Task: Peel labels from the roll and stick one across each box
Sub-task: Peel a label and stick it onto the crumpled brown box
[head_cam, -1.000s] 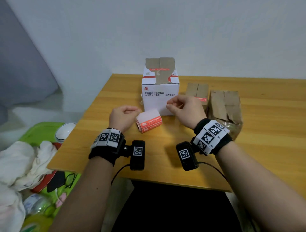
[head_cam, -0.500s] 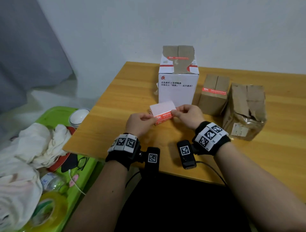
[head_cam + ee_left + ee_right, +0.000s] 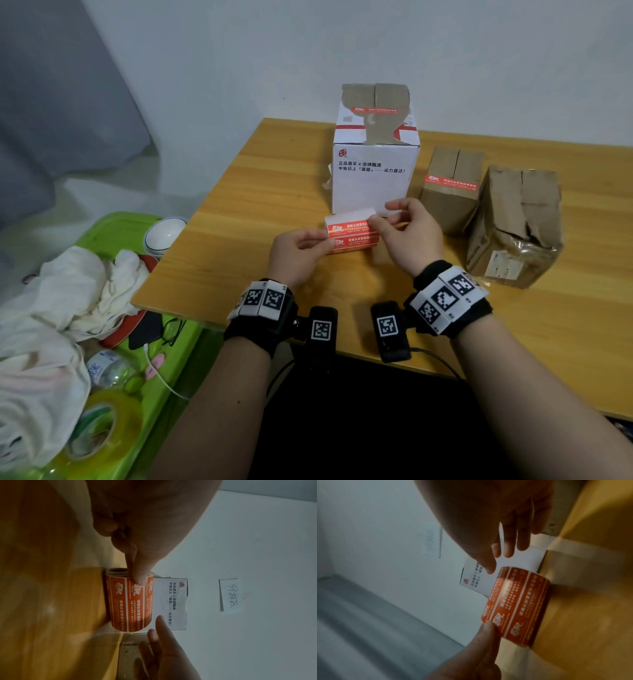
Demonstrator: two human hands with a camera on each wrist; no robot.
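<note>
A roll of orange labels (image 3: 352,235) (image 3: 130,604) (image 3: 517,604) is held just above the wooden table (image 3: 260,219), in front of a white box (image 3: 375,178). My left hand (image 3: 301,246) pinches the roll's left end, thumb (image 3: 139,574) on the label face. My right hand (image 3: 400,226) is at the right end. Its thumb tip touches the top corner and its fingers (image 3: 508,545) are nearly straight behind the roll. The white box and a small brown box (image 3: 452,192) each carry a red label. A crumpled brown box (image 3: 513,226) stands at the right.
A green crate (image 3: 113,233) beside the table's left edge holds white cloths, a bowl (image 3: 164,234), glasses, a bottle and a tape roll (image 3: 99,428). A handwritten paper note (image 3: 231,595) is stuck on the wall behind. The table's near edge runs just under my wrists.
The roll lay on the table between my hands a second ago. Both hands then took it by its ends and now hold it in front of the white box.
</note>
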